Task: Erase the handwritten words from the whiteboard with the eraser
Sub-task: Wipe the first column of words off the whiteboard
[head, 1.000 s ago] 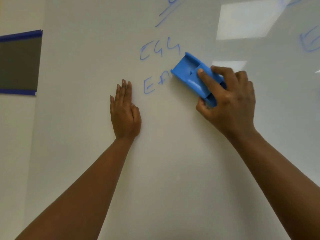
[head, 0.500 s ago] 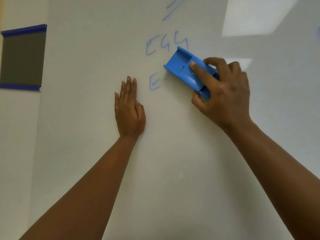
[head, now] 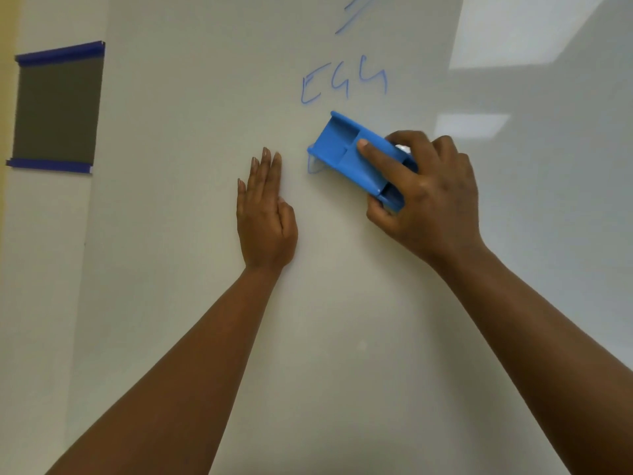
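Item 1: dark grey rectangular panel with blue strips along its top and bottom edges (head: 56,108), mounted on the wall far to the left of the grip, beyond the board's edge

Item 2: glossy white whiteboard (head: 205,303), filling most of the view; ceiling-light reflections showed at its upper right

Item 3: left hand (head: 265,221), laid flat against the whiteboard with fingers straight and together, holding nothing, just left of the grip

Item 4: blue handwritten word "EGG" (head: 344,82), above the grip and apart from it

Item 5: faint remnant of a blue handwritten stroke (head: 313,168), touching the lower left end of the eraser

Item 6: blue rectangular plastic eraser (head: 346,150), tilted, pressed against the whiteboard below "EGG"

Item 7: right hand (head: 428,197), gripping the eraser's right end, index finger lying along its back, thumb curled beneath its lower edge, other fingers wrapped over the top

Item 8: slanted blue marker strokes (head: 356,15), at the top edge, well above the grip
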`<action>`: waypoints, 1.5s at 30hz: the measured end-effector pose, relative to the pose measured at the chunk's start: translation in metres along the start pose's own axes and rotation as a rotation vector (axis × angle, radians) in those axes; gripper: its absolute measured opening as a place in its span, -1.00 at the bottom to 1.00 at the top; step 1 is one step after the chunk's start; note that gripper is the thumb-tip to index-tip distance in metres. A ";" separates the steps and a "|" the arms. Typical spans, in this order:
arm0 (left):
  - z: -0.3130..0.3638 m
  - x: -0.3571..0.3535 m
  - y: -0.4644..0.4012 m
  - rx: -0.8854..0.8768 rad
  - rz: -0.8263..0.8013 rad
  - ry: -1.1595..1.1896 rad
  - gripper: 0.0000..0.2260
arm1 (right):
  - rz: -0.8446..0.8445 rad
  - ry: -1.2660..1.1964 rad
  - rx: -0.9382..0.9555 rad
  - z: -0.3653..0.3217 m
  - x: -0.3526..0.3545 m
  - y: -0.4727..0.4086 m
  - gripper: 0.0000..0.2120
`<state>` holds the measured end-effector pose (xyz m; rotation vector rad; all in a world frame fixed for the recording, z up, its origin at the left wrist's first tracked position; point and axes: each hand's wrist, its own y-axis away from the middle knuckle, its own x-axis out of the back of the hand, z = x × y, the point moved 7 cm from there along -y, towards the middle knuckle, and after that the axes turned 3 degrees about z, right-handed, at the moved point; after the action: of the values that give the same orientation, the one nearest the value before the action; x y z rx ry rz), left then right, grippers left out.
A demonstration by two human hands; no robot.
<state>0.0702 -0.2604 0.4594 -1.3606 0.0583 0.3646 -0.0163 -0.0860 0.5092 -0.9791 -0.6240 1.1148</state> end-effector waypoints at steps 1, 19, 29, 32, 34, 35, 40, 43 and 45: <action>0.000 0.000 0.000 0.000 0.003 0.005 -0.44 | 0.013 0.007 -0.037 0.002 0.000 -0.002 -0.54; -0.003 0.004 0.002 0.052 0.078 0.195 -0.37 | -0.126 0.075 0.011 -0.010 -0.020 -0.020 -0.52; -0.003 0.005 0.004 0.022 0.085 0.182 -0.47 | -0.170 -0.001 0.119 -0.038 -0.022 0.003 -0.53; -0.002 0.006 0.003 0.014 0.087 0.159 -0.49 | -0.182 -0.007 0.150 -0.039 -0.018 0.011 -0.53; -0.002 0.005 0.003 0.009 0.082 0.132 -0.48 | -0.182 -0.014 0.197 -0.036 -0.013 0.014 -0.53; -0.001 0.005 0.004 0.006 0.078 0.112 -0.48 | -0.176 -0.015 0.216 -0.033 -0.010 0.015 -0.53; 0.001 0.006 0.003 0.005 0.065 0.011 -0.47 | -0.127 0.026 0.128 0.001 0.009 0.011 -0.53; 0.004 0.006 0.003 0.003 0.047 -0.045 -0.46 | -0.067 0.087 -0.002 0.036 0.025 0.007 -0.52; 0.006 0.006 0.000 0.000 0.043 -0.120 -0.44 | -0.017 0.129 -0.091 0.056 0.035 0.006 -0.52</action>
<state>0.0751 -0.2528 0.4592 -1.3367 -0.0121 0.4813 -0.0535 -0.0336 0.5279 -1.1122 -0.5814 1.0066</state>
